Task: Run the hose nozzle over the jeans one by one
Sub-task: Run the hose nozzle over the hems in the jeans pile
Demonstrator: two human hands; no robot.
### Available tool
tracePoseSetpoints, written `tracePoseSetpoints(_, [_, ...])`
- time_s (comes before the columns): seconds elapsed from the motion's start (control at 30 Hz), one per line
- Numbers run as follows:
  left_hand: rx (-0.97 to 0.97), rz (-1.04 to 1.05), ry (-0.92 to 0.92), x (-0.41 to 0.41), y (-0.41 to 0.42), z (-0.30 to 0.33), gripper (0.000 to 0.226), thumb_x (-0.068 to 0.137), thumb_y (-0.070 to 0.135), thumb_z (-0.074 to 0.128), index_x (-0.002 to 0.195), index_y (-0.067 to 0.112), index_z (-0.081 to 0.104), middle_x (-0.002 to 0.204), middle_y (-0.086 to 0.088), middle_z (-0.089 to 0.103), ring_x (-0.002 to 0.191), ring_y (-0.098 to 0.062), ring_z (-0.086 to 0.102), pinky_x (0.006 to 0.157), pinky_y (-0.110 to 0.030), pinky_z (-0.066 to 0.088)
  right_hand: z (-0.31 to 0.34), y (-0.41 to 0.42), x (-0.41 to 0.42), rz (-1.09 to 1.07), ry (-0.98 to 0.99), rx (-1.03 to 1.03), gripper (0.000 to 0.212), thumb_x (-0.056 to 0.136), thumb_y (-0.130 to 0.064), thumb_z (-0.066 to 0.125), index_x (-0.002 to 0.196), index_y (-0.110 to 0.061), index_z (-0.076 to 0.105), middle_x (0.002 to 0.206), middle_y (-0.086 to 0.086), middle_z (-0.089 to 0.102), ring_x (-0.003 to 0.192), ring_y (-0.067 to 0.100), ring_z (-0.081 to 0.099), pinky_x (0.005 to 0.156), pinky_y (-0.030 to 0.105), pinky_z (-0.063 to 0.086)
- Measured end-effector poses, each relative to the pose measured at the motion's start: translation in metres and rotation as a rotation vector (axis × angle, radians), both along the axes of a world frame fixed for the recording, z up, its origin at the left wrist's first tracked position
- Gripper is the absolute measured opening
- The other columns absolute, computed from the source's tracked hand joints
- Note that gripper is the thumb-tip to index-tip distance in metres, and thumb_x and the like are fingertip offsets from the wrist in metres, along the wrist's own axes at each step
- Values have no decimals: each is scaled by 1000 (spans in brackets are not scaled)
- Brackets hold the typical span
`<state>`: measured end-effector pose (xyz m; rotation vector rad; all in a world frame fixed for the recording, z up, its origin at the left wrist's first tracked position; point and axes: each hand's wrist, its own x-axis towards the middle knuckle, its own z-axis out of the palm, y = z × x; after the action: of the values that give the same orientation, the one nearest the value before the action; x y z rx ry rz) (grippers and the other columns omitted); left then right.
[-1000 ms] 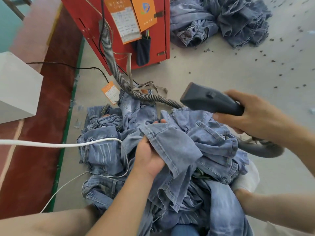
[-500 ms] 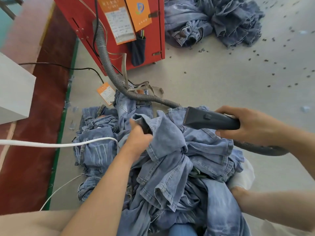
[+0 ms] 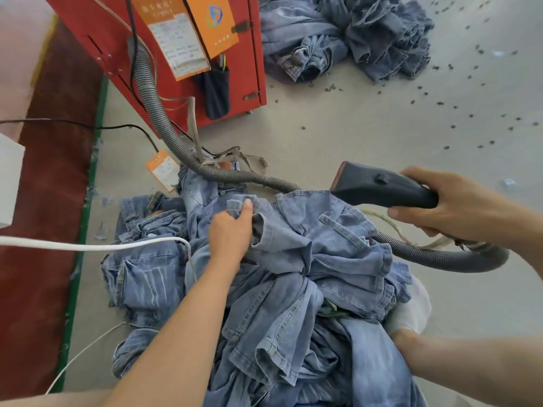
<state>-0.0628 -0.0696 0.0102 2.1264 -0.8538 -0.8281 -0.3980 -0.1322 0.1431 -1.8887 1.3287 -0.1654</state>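
A heap of light blue jeans (image 3: 308, 274) lies on the floor in front of me. My left hand (image 3: 232, 230) grips a fold of the top pair near the heap's far edge. My right hand (image 3: 458, 207) holds the dark grey hose nozzle (image 3: 379, 185) by its handle, its flat mouth pointing left, just above the heap's far right edge and apart from the denim. A grey ribbed hose (image 3: 164, 133) runs from the nozzle round behind the heap to a red machine (image 3: 164, 54).
A second pile of jeans (image 3: 346, 36) lies at the back beside the red machine. A white cable (image 3: 88, 246) crosses the heap's left side. A white box (image 3: 8, 177) stands at the left edge. Small dark scraps dot the grey floor (image 3: 382, 118) at right.
My left hand has pushed the gripped fold forward and down toward the heap's far edge. My right hand has kept the nozzle hovering at the right, dipping and then lifting slightly.
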Motion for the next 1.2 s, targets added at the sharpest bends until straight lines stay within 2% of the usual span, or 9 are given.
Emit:
tracePoseSetpoints(0.07, [139,86,255,-1,-11,7,52,99,60,49,94,12,68,96,-9,72,91,-28,67,87,-51,57,-4,2,5,65,29,35,31,87,-40,79,109,-52,60,67,-11,68,50,5,61,52,23,52])
tracePoseSetpoints(0.13, [220,141,661,-5,-16,17,61,101,62,45,129,11,60,125,-18,68,111,-37,67,98,-61,54,-6,6,11,161,83,44,37,86,-44,79,114,-54,58,83,-18,72,69,3,67,66,29,53])
tracePoseSetpoints(0.2, [220,154,938,-13,-16,29,68,101,65,44,138,9,55,129,-23,66,115,-42,66,101,-63,51,-6,10,16,236,101,57,39,86,-47,78,118,-54,58,93,-21,72,82,3,68,73,30,53])
tracePoseSetpoints(0.33, [116,101,1134,-23,-2,35,76,104,64,34,138,2,60,127,-23,69,119,-38,67,103,-52,52,-9,12,22,245,111,70,37,86,-47,77,118,-51,59,93,-21,71,82,3,67,71,27,52])
tracePoseSetpoints(0.63, [47,-92,1220,-32,25,28,81,100,72,26,139,11,62,138,-13,66,129,-27,62,115,-48,41,-28,4,47,-114,-91,-44,11,97,-37,71,101,-36,61,55,-17,62,39,5,54,39,15,39])
tracePoseSetpoints(0.87, [-24,-274,1123,-34,36,25,57,103,56,46,137,16,66,145,-10,61,138,-21,55,114,-38,43,-10,17,47,112,-86,90,10,95,-43,71,100,-41,62,60,-11,62,46,5,55,45,17,42])
tracePoseSetpoints(1.03, [-20,-388,1011,-42,52,25,43,95,46,68,128,19,72,135,-12,68,128,-26,63,104,-37,51,-11,-2,42,-214,-195,122,12,99,-37,68,105,-28,63,59,-1,59,47,19,54,47,30,49])
tracePoseSetpoints(1.13, [-68,-237,1024,-41,51,25,28,93,29,67,109,9,80,122,-18,73,113,-25,72,87,-29,58,-1,-2,26,-41,-213,211,20,95,-42,72,110,-30,65,59,-3,61,48,17,55,49,30,50])
tracePoseSetpoints(1.2, [-64,-192,1094,-38,51,25,34,82,21,68,102,-5,76,113,-26,69,101,-28,72,82,-30,58,2,8,29,139,-178,270,17,93,-46,73,106,-38,65,59,-5,61,48,15,56,48,27,49])
